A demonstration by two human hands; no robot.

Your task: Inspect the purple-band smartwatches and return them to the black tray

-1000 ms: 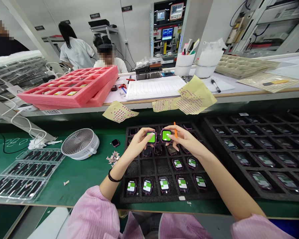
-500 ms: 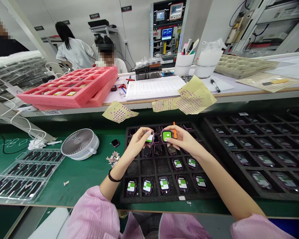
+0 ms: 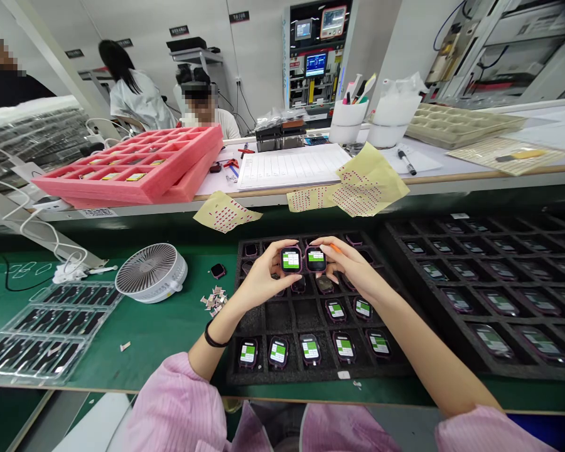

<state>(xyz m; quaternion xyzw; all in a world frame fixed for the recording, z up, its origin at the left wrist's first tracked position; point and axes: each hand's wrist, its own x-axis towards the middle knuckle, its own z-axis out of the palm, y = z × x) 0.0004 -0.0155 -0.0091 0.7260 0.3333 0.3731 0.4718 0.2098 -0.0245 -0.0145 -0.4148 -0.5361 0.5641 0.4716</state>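
Observation:
My left hand (image 3: 262,276) grips a smartwatch body (image 3: 290,259) by its edges, its screen lit green and white. Beside it, my right hand (image 3: 351,263) holds a second watch body (image 3: 316,258) with a similar lit screen. An orange tool (image 3: 335,248), mostly covered by the fingers, is also tucked in that hand. Both watches are held side by side above a black foam tray (image 3: 306,373). Several watches sit in its pockets, and those in the front row, such as this watch (image 3: 310,349), have lit screens.
A second black foam tray (image 3: 447,351) with more watches lies on the right. To the left are a round fan (image 3: 150,273), a lone watch (image 3: 218,270), a heap of small pieces (image 3: 215,300) and a clear plastic tray (image 3: 42,333). Yellow sticker sheets (image 3: 370,182) hang from the shelf edge.
The left watch now faces me fully, with the left thumb off its screen and at its lower edge. The right fingers have shifted, and the orange tool has tilted from upright to lying lower.

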